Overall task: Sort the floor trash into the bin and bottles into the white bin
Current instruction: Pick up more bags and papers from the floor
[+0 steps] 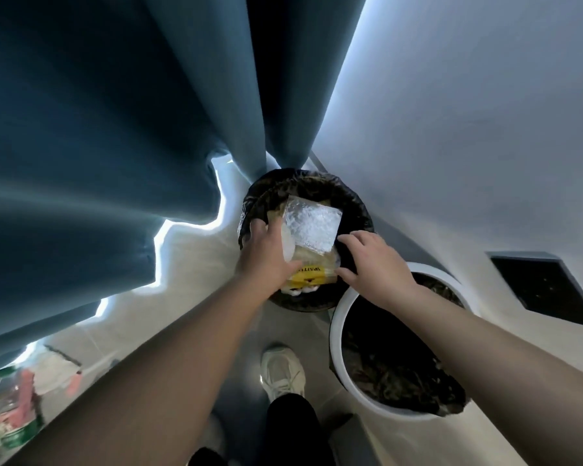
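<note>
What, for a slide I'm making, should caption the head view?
Left hand holds a bubble-wrap packet over the black-lined bin, right hand at its edge; the white bin stands beside.

Both bare forearms are reaching forward and down, converging toward the middle of the view. The left arm (169, 358) is extending from the lower left. The left hand (268, 255) is gripping a bundle of clear wrappers (312, 227), fingers wrapping round its left edge and thumb pressing across its front. The right arm (485, 338) is entering from the lower right. The right hand (376, 264) is lying palm down, fingers spread and relaxed, thumb tip just beside the bundle. One foot in a pale shoe (281, 371) is standing between the arms.
</note>
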Tool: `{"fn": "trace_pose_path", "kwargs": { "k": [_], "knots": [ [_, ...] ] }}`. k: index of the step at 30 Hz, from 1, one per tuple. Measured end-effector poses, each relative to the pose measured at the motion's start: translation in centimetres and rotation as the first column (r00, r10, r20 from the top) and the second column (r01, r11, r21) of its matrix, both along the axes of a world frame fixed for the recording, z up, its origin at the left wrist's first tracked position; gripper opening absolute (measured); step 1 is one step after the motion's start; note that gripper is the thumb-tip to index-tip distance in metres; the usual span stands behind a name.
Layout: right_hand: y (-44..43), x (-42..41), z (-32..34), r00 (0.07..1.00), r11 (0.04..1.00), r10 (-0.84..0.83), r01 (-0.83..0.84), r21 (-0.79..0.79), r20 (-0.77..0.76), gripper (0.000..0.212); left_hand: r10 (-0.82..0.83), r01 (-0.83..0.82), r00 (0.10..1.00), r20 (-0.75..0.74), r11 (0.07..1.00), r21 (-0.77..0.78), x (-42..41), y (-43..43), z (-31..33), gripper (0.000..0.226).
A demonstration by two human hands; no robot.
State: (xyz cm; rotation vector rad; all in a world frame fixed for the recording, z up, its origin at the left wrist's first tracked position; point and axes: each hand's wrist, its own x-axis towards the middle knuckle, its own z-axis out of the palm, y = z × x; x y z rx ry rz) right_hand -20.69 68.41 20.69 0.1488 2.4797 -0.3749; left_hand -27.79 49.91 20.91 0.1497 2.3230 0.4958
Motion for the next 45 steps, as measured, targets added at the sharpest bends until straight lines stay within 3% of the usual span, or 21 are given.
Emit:
{"fn": "trace_pose_path", "kwargs": {
  "k": [3, 6, 11, 14, 16, 20, 25, 32, 35, 40, 45],
  "knots": [
    [-0.2, 0.3, -0.5, 0.999, 0.999, 0.038, -0.037, -0.024, 0.023, 0.068, -0.171, 0.195, 0.973, 0.153, 0.967, -0.161, 0.9, 0.0, -1.3, 0.114],
    [-1.3, 0.2, -2.0, 0.989, 0.991, 0.132, -0.133, 0.002, 0.068, 0.083, -0.403, 0.424, 0.906, 0.13, 0.861, -0.282, 1.4, -0.5, -2.1, 0.115],
    [-3.4, -1.7, -7.6, 0.973, 0.974, 0.174, -0.192, 0.117, 0.152, 0.106, -0.607, 0.604, 0.78, 0.153, 0.667, -0.437, 0.1, -0.3, -6.5, 0.116],
    [-4.3, -2.2, -11.4, 0.963, 0.973, 0.128, -0.167, 0.156, 0.237, 0.103, -0.736, 0.696, 0.648, 0.195, 0.469, -0.543, 0.2, 0.8, -10.3, 0.113],
    [-4.7, -2.0, -13.8, 0.953, 0.968, 0.118, -0.174, 0.182, 0.28, 0.099, -0.766, 0.726, 0.598, 0.236, 0.394, -0.564, 0.4, 1.5, -12.7, 0.106],
    [-4.9, -2.1, -17.7, 0.936, 0.966, 0.092, -0.167, 0.199, 0.34, 0.091, -0.756, 0.755, 0.566, 0.329, 0.314, -0.576, 0.2, 2.4, -16.8, 0.094],
    [-5.3, -2.7, -19.5, 0.926, 0.967, 0.071, -0.155, 0.201, 0.372, 0.075, -0.762, 0.768, 0.524, 0.382, 0.229, -0.598, 0.2, 2.9, -19.0, 0.095],
    [-5.7, -1.9, -13.7, 0.922, 0.948, 0.175, -0.253, 0.193, 0.346, 0.091, -0.828, 0.74, 0.513, 0.228, 0.292, -0.606, 0.9, 1.8, -13.4, 0.098],
    [-5.7, -0.8, -10.1, 0.957, 0.957, 0.178, -0.223, 0.187, 0.228, 0.094, -0.835, 0.712, 0.544, 0.083, 0.406, -0.573, 1.5, 0.3, -9.4, 0.096],
    [-5.5, 0.9, -3.5, 0.996, 0.99, 0.064, -0.071, 0.12, 0.063, 0.086, -0.722, 0.608, 0.669, -0.178, 0.668, -0.429, 3.0, -4.0, -4.0, 0.087],
    [-6.9, 3.6, 1.6, 0.997, 0.995, 0.044, -0.049, 0.083, 0.063, 0.086, -0.619, 0.502, 0.743, -0.255, 0.767, -0.4, 5.8, -10.0, 0.4, 0.084]
  ]
}}
